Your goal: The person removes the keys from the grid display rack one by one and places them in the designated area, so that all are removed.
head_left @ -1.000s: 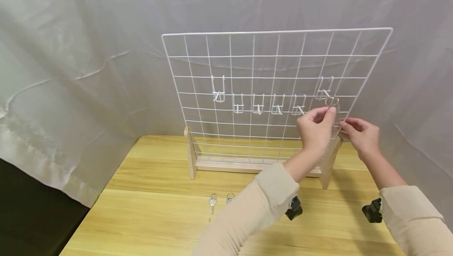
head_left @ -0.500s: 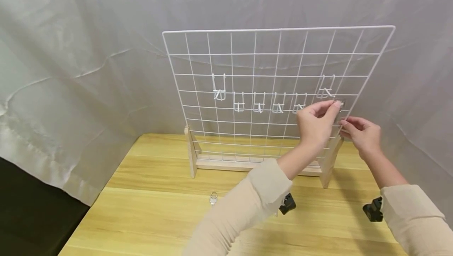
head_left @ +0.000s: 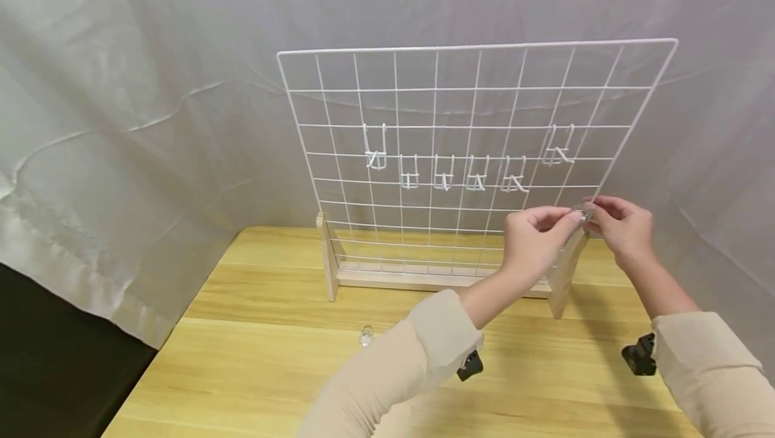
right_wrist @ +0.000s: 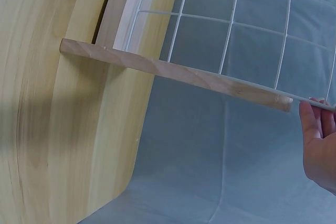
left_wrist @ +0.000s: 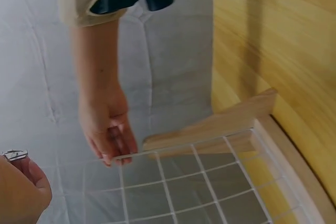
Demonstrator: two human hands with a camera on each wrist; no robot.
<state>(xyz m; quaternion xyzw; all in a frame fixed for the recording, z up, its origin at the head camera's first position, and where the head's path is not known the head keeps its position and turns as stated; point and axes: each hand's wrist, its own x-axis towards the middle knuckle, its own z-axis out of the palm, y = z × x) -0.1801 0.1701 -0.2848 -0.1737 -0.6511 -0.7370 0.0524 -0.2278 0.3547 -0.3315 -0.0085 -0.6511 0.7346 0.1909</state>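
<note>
My left hand (head_left: 535, 239) pinches a small metal key (head_left: 584, 214) between thumb and fingertips, close to the right edge of the white wire grid panel (head_left: 478, 46). In the left wrist view this key (left_wrist: 14, 155) shows as a shiny piece above the fingers; the rest is hidden. My right hand (head_left: 623, 226) grips the panel's right edge wire, just above the wooden foot; the right wrist view shows this hand (right_wrist: 320, 145) at that wire. White hooks hang on the grid, among them an upper right hook (head_left: 557, 154) and an upper left hook (head_left: 376, 155).
Wooden feet (head_left: 327, 256) hold the panel upright on a wooden table (head_left: 242, 371). Another key (head_left: 366, 338) lies on the tabletop, partly hidden by the left sleeve (head_left: 387, 371). A grey cloth (head_left: 181, 34) hangs behind. Several lower hooks (head_left: 444, 177) sit in a row.
My left hand has come down from below the upper right hook with the key, close to the right hand. The ring that stood above its fingers has dropped lower. The right hand stays at the edge.
</note>
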